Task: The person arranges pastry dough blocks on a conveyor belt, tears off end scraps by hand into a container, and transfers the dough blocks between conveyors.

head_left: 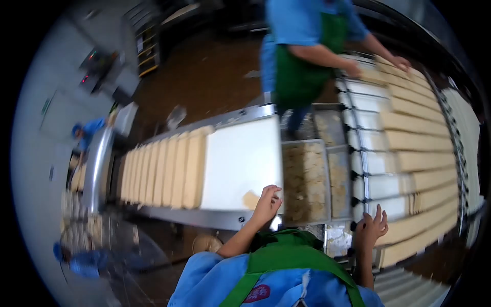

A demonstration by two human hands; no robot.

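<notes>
My left hand (268, 201) hovers over the near right corner of the white conveyor belt (243, 153), fingers loosely bent and apart, with nothing visible in them. Beside it on the belt lies a small pale dough scrap (250, 200). My right hand (372, 227) is open with spread fingers at the near left side of the slatted conveyor (381, 185), close to pale yellow dough strips (427, 200). It seems to hold nothing; whether it touches the conveyor I cannot tell. More dough strips (171, 171) lie side by side across the left part of the belt.
Metal trays (307, 223) with flat dough scraps stand between the conveyors. Across from me a person in a green apron (302, 69) has both hands at the far strips. Other people in blue (91, 128) are at the left. A metal roller housing (99, 169) spans the belt.
</notes>
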